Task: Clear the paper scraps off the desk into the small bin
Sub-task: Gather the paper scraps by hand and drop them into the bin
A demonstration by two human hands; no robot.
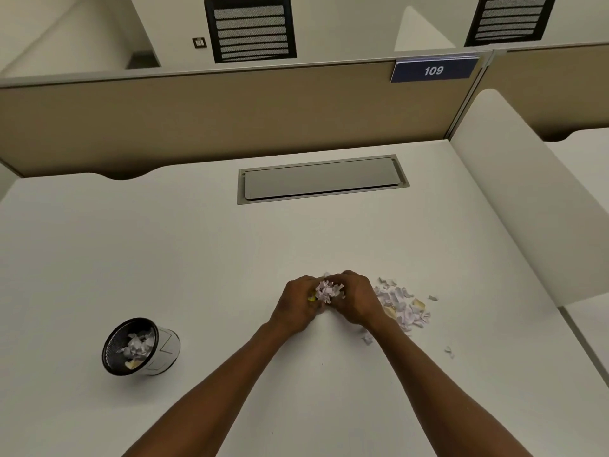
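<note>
Left hand: curled around one side of a bunch of paper scraps, gripped jointly with the other hand; a small yellow piece is seen at its fingertips.
Right hand: curled over the other side of the same bunch, fingers bent inward; both hands are pressed together low over the counter.
Held scraps: a white and pale-lilac clump, visible in the gap between the two hands.
Loose scraps: a scattered pile is left on the counter just right of the right hand, partly covered by the wrist; a few stray bits are noted nearer the front edge.
Small bin: a black mesh cup with a white outer wall, placed on the counter well to the left of the hands; it appears tilted in this wide-angle view, and some scraps are already held inside.
Cable hatch: a grey rectangular cover is set flush in the counter, beyond the hands.
Partition: a beige panel behind the counter, carrying a blue plate marked 109.
</note>
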